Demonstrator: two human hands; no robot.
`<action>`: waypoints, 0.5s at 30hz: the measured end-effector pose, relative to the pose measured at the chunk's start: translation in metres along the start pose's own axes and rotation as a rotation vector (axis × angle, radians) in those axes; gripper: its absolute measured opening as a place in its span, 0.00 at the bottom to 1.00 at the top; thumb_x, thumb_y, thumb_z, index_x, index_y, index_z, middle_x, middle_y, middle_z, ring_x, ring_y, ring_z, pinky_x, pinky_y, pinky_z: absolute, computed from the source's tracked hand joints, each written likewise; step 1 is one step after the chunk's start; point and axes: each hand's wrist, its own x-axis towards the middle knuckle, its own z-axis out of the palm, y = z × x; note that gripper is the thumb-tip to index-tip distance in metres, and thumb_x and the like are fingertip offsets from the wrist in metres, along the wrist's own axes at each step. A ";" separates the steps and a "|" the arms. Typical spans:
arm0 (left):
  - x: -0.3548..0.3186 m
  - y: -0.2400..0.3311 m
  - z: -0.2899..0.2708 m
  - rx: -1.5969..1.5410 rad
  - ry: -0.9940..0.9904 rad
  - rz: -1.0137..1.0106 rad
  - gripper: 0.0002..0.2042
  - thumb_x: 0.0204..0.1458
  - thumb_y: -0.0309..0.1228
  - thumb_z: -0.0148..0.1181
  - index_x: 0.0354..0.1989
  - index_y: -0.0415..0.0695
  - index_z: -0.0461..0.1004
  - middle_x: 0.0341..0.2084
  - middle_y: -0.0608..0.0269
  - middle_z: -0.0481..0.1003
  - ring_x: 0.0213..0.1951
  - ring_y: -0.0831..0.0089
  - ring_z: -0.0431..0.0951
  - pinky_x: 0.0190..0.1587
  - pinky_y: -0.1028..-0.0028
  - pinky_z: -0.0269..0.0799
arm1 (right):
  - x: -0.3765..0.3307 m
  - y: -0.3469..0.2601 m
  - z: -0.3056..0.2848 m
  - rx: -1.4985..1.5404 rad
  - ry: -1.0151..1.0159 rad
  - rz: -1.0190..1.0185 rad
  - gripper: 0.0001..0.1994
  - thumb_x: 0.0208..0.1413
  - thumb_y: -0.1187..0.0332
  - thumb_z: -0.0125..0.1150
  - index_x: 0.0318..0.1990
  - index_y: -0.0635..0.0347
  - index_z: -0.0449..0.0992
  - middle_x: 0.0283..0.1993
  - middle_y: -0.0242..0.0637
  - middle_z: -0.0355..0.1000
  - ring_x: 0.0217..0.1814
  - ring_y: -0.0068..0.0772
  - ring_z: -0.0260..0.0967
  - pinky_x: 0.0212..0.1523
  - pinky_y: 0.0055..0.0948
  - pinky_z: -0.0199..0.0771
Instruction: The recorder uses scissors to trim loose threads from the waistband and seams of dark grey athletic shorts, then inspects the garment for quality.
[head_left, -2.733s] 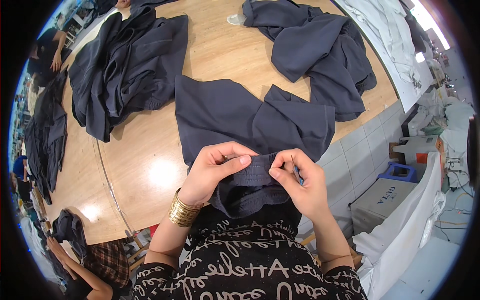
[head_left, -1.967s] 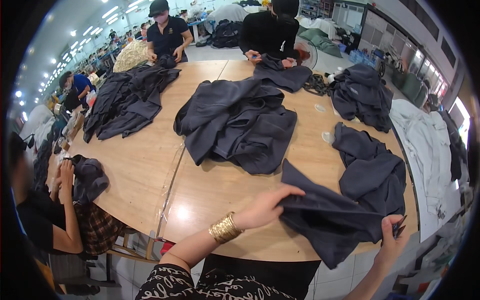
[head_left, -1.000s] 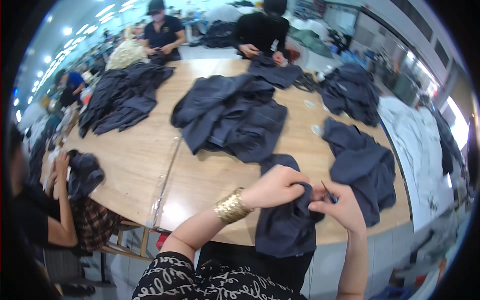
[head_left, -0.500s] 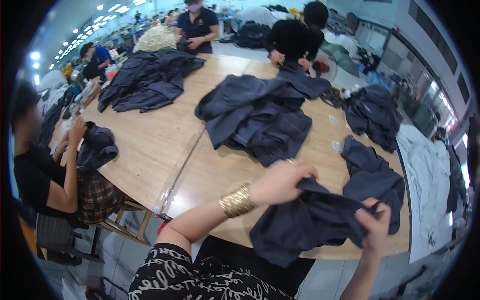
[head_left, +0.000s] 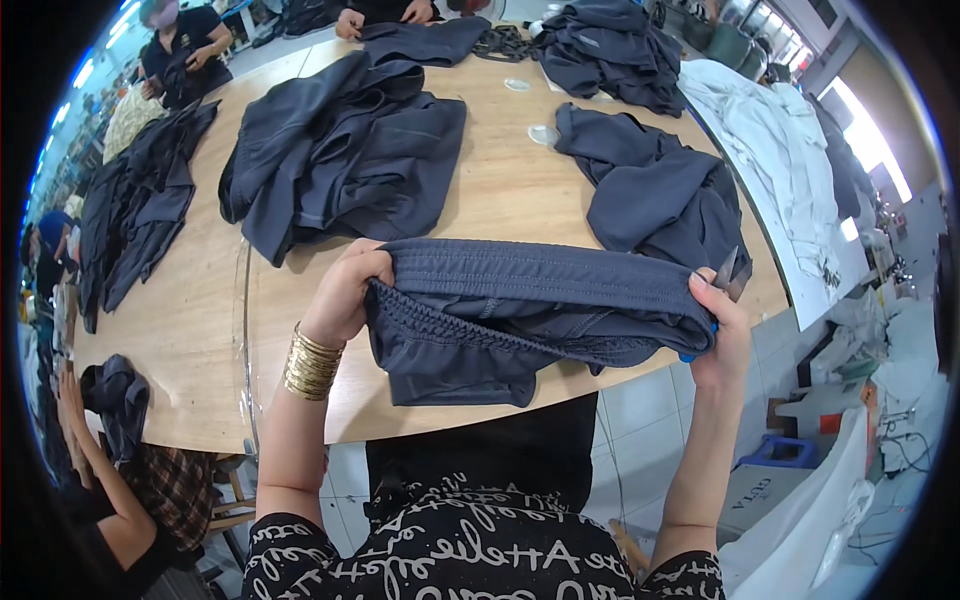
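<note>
A dark navy elastic-waist garment (head_left: 540, 272), shorts or trousers by its look, is stretched wide between my two hands above the table's near edge. My left hand (head_left: 345, 295) is closed around one end of the waistband, whose gathered side sags below the taut stitched side. My right hand (head_left: 722, 330) grips the other end. Small snips (head_left: 729, 268) also seem to be in that hand: a pointed metal blade sticks up past the fingers and a bit of blue shows under them. The lower part of the garment hangs folded beneath the band.
On the wooden table (head_left: 200, 385) lie a big dark garment pile (head_left: 350, 160) ahead, another garment (head_left: 660, 185) right, and a heap (head_left: 610, 55) beyond. Pale cloth (head_left: 770, 150) borders the right edge. Co-workers handle dark garments at the far side and left; a person's hand (head_left: 70, 400) shows left.
The bunched garment has been opened out, its waistband now spread level between both hands. My hands have moved apart, and the view has swung to the right and down.
</note>
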 end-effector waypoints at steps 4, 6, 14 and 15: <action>-0.005 0.004 0.007 0.088 0.028 -0.012 0.06 0.39 0.22 0.46 0.14 0.37 0.67 0.15 0.72 0.65 0.20 0.83 0.61 0.25 0.82 0.55 | -0.004 -0.001 -0.003 -0.033 0.032 -0.008 0.05 0.46 0.72 0.61 0.25 0.58 0.70 0.23 0.27 0.68 0.23 0.15 0.63 0.25 0.15 0.61; -0.005 0.003 0.005 0.117 0.012 -0.022 0.06 0.39 0.22 0.46 0.15 0.37 0.68 0.15 0.73 0.65 0.21 0.83 0.61 0.25 0.83 0.56 | -0.007 -0.001 -0.002 -0.030 0.039 -0.021 0.05 0.45 0.72 0.61 0.25 0.58 0.70 0.23 0.27 0.68 0.23 0.15 0.64 0.26 0.15 0.62; -0.004 -0.001 -0.003 0.133 0.097 -0.081 0.09 0.43 0.26 0.52 0.32 0.37 0.71 0.35 0.66 0.68 0.38 0.78 0.66 0.43 0.81 0.60 | -0.002 0.000 -0.010 -0.077 0.021 -0.029 0.05 0.48 0.69 0.59 0.28 0.57 0.69 0.26 0.30 0.69 0.26 0.18 0.67 0.29 0.17 0.66; -0.003 -0.001 -0.001 0.132 0.096 -0.085 0.09 0.43 0.26 0.52 0.32 0.37 0.71 0.35 0.66 0.68 0.38 0.78 0.66 0.43 0.81 0.60 | -0.001 0.001 -0.008 -0.053 0.038 -0.027 0.05 0.47 0.71 0.60 0.27 0.58 0.70 0.25 0.29 0.69 0.25 0.17 0.66 0.29 0.16 0.65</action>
